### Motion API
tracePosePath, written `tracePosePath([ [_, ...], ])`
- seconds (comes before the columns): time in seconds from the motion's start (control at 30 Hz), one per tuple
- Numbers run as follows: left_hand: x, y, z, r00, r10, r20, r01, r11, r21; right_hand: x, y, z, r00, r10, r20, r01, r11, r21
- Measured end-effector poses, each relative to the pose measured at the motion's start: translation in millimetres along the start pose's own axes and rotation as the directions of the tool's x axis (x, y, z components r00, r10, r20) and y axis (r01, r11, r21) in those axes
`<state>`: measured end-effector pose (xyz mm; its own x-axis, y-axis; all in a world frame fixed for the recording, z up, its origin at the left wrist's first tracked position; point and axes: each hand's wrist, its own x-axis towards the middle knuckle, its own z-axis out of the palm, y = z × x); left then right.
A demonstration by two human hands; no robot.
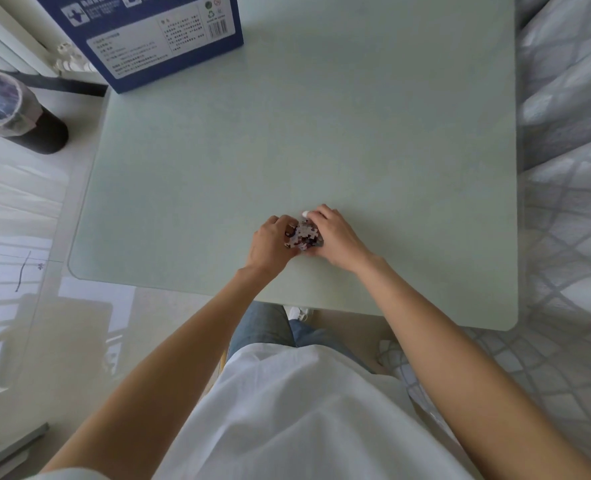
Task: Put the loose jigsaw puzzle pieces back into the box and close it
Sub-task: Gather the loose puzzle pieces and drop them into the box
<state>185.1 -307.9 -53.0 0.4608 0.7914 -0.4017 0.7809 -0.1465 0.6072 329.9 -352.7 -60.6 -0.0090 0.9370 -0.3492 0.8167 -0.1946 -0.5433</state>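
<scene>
Left hand (270, 242) and right hand (335, 237), fingers curled, cup a clump of puzzle pieces (302, 235) between them near the worktop's (287, 140) near edge. Blue box (148, 39) stands at far-left corner; contents not visible.

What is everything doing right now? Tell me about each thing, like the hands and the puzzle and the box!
left hand: fingers curled, gripping the puzzle pieces from the left.
right hand: fingers curled round the pieces from the right.
puzzle pieces: bunched in a small clump between both hands, on the table.
blue box: standing at the table's far left corner, apart from the hands; whether open cannot be told.
table: holding the box and pieces.
bin: upright on the floor, lined with a bag.
</scene>
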Motion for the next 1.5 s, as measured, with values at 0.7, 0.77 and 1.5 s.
tracePosePath([
  [0.7,9.6,8.2,-7.5,0.996,0.005,0.088,-0.019,0.987,0.160,8.6,-18.5,-1.0,0.990,0.137,0.044,-0.124,0.968,-0.218],
  [0.77,10.1,7.5,-7.0,0.996,0.026,0.088,-0.042,0.983,0.181,7.3,-19.0,0.0,0.990,0.137,0.035,-0.128,0.972,-0.198],
  [1.5,18.9,-2.0,-18.4,0.981,0.101,0.167,-0.097,0.995,-0.032,-11.2,-3.8,5.1,0.977,0.185,-0.104,-0.147,0.944,0.296],
])
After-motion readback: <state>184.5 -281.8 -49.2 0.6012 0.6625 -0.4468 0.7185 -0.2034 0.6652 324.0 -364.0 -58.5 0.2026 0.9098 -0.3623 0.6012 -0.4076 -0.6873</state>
